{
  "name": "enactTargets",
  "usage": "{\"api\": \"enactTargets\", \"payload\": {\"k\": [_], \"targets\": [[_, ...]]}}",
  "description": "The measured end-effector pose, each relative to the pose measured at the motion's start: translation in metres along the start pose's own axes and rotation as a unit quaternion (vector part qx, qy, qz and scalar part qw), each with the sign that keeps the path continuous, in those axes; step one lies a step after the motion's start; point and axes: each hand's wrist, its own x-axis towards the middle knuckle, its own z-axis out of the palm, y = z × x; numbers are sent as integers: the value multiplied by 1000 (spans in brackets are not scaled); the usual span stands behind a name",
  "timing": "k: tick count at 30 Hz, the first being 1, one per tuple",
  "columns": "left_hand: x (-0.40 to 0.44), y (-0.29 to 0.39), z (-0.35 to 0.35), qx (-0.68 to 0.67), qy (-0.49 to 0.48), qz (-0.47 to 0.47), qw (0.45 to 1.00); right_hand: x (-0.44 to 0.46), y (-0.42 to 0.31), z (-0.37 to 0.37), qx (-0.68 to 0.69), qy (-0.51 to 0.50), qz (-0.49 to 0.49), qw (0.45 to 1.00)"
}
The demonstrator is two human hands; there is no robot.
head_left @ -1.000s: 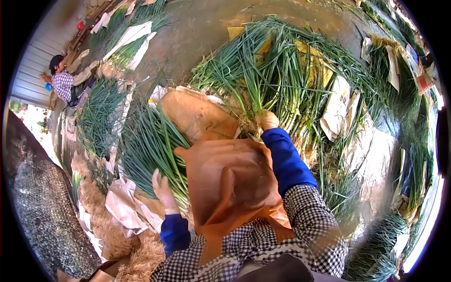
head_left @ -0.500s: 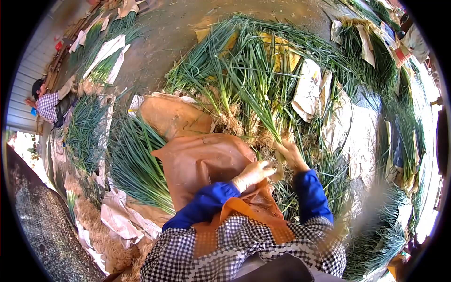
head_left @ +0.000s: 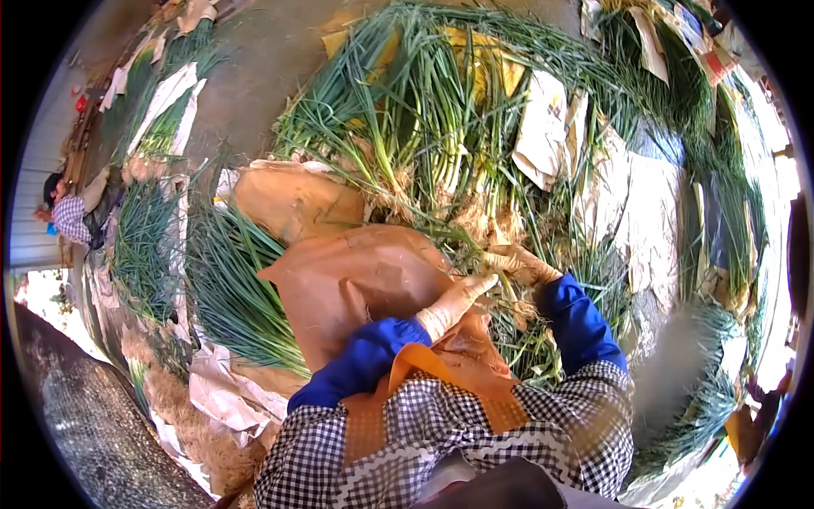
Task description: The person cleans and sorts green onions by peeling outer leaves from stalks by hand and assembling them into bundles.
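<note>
My right hand (head_left: 524, 265) is closed round a spring onion, whose pale stringy roots (head_left: 521, 312) hang just below the fingers. Close beside it, my left hand (head_left: 458, 307) has thumb and fingers pressed together near the roots; what they pinch, if anything, is too small to make out. Beyond both hands lies a broad pile of spring onions (head_left: 432, 119), roots towards me and green leaves pointing away. An orange-brown apron (head_left: 365, 280) covers my lap under the left forearm. Loose leaves and trimmings (head_left: 530, 348) lie below the right hand.
Another bundle of spring onions (head_left: 237, 288) lies left of the apron, near a tan sheet (head_left: 297, 204). White sacks (head_left: 653, 220) spread on the right. More onions line the right edge. A person in a checked shirt (head_left: 72, 219) sits far left.
The long leafy onion that stretched forward from my right hand no longer stands over the pile. My right hand has turned, and roots now show under it. The view has shifted slightly.
</note>
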Motion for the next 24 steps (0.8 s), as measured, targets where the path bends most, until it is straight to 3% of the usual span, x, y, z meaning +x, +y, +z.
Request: {"api": "enactTargets", "payload": {"k": [1, 4, 5, 6, 7, 8, 9, 10, 11, 12, 14, 15, 16, 17, 18, 19, 22, 23, 24], "targets": [[3, -5, 6, 44, 14, 23, 999, -10, -8, 2, 37, -35, 88, 995], [9, -27, 13, 130, -9, 28, 991, -30, 33, 4, 85, 19, 73, 994], [11, -34, 11, 175, -37, 26, 983, -45, 1, 7, 138, 12, 122, 983], [13, -39, 8, 221, -64, 27, 973, -50, 12, 2, -19, 50, 134, 990], [15, -41, 3, 268, -88, 30, 959, -60, 19, 2, -390, -61, 83, 915], [15, -37, 1, 316, -110, 38, 942, -73, 46, -1, -500, -128, 148, 844], [10, -37, 0, 351, -140, 102, 920, -87, 72, -3, -597, -212, 193, 749], [-3, -21, 7, 308, -146, 84, 936, -102, 118, -12, -462, -254, 360, 770], [-2, -19, 2, 264, -151, 61, 951, -115, 127, -19, -467, -248, 357, 770], [2, -18, -4, 220, -156, 39, 962, -124, 134, -27, -516, -310, 337, 724], [5, -18, -11, 217, -123, 63, 966, -86, 61, -19, -479, -140, 378, 780], [3, -15, -10, 153, -70, 76, 983, -42, 77, -46, -363, -57, 379, 849], [2, -8, -9, 89, -16, 90, 992, 7, 133, -79, -480, 49, 182, 857], [9, -10, -16, 81, 16, 89, 993, 54, 186, -110, -605, 179, 0, 776], [14, -11, -21, 84, 18, 93, 992, 55, 89, -80, -293, 347, 39, 890], [19, -13, -26, 75, 23, 123, 989, 84, 99, -83, -132, 353, -23, 926], [20, -10, -31, 68, 20, 162, 984, 205, 265, -131, -443, 338, 86, 826], [19, -6, -29, 83, 39, 177, 980, 208, 275, -135, -449, 286, 71, 844], [18, -4, -28, 97, 56, 191, 975, 172, 221, -111, -213, 287, 93, 929]]}}
